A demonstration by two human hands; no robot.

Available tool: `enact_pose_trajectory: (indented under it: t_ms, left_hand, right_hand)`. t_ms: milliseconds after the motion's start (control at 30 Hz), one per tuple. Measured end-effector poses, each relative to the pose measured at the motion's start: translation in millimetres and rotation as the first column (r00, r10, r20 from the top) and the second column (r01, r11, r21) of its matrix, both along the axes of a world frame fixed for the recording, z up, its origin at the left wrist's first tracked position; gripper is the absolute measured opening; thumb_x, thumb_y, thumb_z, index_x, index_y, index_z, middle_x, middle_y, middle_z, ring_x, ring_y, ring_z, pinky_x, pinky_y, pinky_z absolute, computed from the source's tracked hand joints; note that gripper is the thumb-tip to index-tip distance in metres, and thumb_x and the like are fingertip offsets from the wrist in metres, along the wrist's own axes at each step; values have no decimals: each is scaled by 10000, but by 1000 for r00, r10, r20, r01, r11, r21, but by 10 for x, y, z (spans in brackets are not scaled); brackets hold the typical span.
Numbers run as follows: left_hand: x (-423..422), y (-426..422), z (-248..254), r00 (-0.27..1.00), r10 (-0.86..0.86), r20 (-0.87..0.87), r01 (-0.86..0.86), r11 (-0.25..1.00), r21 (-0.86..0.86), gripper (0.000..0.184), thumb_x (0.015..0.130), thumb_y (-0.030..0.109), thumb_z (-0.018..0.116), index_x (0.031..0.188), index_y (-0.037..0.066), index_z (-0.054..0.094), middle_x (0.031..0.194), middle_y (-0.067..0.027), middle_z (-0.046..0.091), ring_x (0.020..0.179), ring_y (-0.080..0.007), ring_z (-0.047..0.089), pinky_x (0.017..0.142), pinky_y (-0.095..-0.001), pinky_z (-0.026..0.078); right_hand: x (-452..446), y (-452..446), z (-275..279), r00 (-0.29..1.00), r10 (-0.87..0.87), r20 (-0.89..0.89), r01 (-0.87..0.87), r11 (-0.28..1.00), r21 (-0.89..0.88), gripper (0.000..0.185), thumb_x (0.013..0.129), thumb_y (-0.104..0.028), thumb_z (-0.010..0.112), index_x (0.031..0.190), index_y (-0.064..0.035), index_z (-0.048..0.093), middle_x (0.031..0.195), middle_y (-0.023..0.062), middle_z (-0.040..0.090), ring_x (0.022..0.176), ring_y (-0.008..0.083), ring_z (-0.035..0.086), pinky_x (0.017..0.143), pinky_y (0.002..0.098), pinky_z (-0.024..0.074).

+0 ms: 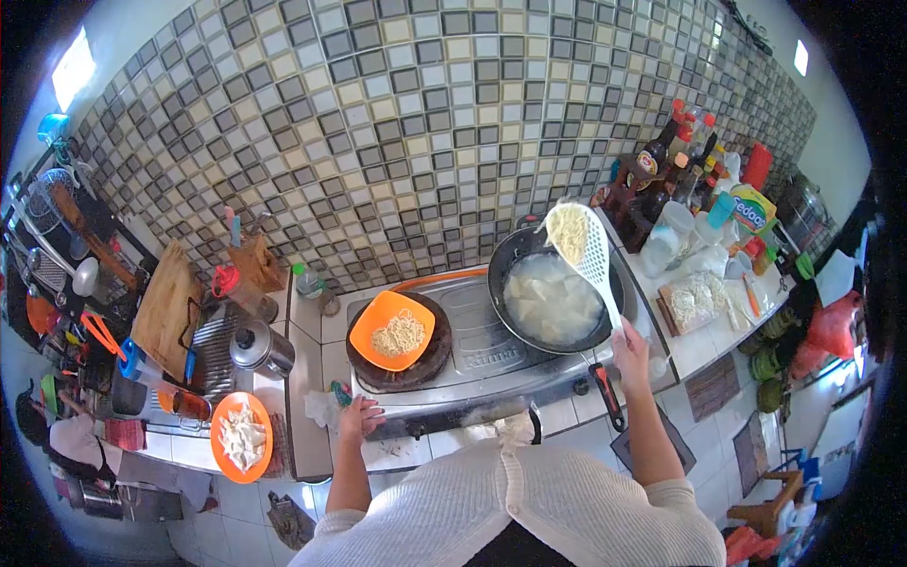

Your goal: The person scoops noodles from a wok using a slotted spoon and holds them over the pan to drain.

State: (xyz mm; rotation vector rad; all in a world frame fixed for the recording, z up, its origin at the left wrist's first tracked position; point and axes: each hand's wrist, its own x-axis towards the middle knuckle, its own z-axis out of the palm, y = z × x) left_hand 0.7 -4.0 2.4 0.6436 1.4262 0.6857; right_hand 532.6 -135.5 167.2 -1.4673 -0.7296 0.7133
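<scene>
My right hand [630, 354] is closed around the handle of a white slotted spoon [598, 263]. Pale noodles [570, 232] lie in the spoon's head, raised over the back right rim of a dark wok [498, 300]. Cloudy liquid with pale pieces [551, 300] fills the wok. My left hand [361, 417] holds nothing, fingers apart, by the stove's front left edge, beside a crumpled clear plastic bag [324, 408]. Beyond it, an orange bowl [363, 329] with a small heap of noodles [398, 335] rests on a dark round stand [416, 377].
An orange plate [220, 416] of white pieces sits at left, below a lidded metal pot [262, 350]. Bottles [656, 156], jars and a noodle pack [696, 300] crowd the right counter. The wok's black-and-red handle [607, 395] juts toward me. Another person [80, 444] is at far left.
</scene>
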Motion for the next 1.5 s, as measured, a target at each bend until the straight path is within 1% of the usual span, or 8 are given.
enact_pose_trajectory:
  t_ms: [200, 433, 600, 733, 967, 1000, 1067, 1500]
  left_hand:
    - [8, -18, -1, 1000, 3, 20, -3, 1000, 5, 453, 924, 459, 401, 976, 60, 609, 849, -106, 689, 634, -217, 668, 519, -282, 429]
    - [7, 0, -9, 1000, 8, 2, -8, 1000, -26, 455, 922, 470, 395, 977, 72, 607, 859, -107, 687, 641, -205, 669, 524, -280, 425]
    - [27, -8, 21, 1000, 9, 2, -9, 999, -31, 452, 927, 465, 386, 983, 75, 606, 880, -110, 686, 651, -205, 671, 519, -272, 419]
    - [-11, 13, -19, 1000, -3, 10, 4, 999, -37, 450, 932, 456, 379, 981, 71, 606, 888, -115, 686, 666, -211, 675, 493, -265, 415]
    - [5, 17, 9, 1000, -4, -2, 4, 998, -68, 455, 936, 444, 373, 975, 53, 602, 859, -121, 686, 642, -221, 674, 475, -266, 429]
    - [-3, 26, -11, 1000, -8, 2, 8, 998, -63, 455, 936, 444, 373, 975, 53, 602, 859, -121, 686, 642, -221, 674, 475, -266, 429]
    - [-37, 30, -33, 998, -65, -12, 64, 998, -28, 452, 934, 439, 377, 971, 48, 600, 855, -124, 685, 640, -221, 675, 473, -262, 436]
    - [-16, 20, 38, 998, -54, 28, 55, 998, -33, 452, 921, 421, 399, 875, 25, 613, 793, -138, 685, 615, -238, 672, 422, -264, 424]
  right_hand:
    - [-171, 37, -205, 992, -9, -128, 1, 998, -57, 232, 901, -152, 567, 1098, -33, 591, 648, -80, 451, 524, 8, 376, 443, 187, 294]
    - [-336, 94, -255, 985, -69, 157, 66, 997, 25, 281, 906, -198, 561, 1131, -30, 567, 661, -75, 438, 508, 11, 366, 422, 179, 280]
    - [-420, 93, -334, 992, -94, 80, 96, 995, -20, 274, 899, -163, 572, 1140, -33, 571, 742, -49, 514, 582, 31, 416, 488, 201, 336]
    - [-398, 132, -496, 962, -171, 214, 165, 985, 48, 309, 897, -162, 580, 1159, 0, 555, 829, -22, 554, 700, 45, 465, 603, 203, 390]
    - [-425, 125, -668, 968, -178, 179, 180, 984, 4, 298, 897, -165, 574, 1135, 15, 563, 838, -6, 562, 744, 68, 483, 662, 217, 410]
    - [-407, 112, -691, 966, -182, 181, 184, 983, 10, 298, 897, -165, 574, 1135, 15, 563, 838, -6, 562, 744, 68, 483, 662, 217, 410]
    - [-393, 102, -726, 949, -149, 278, 141, 989, 50, 330, 904, -198, 568, 1184, -26, 544, 717, -61, 466, 550, 25, 399, 467, 193, 324]
    - [-652, 61, -713, 886, -276, 373, 235, 960, 153, 300, 894, -178, 576, 1145, -15, 560, 682, -65, 455, 534, 19, 385, 452, 193, 306]
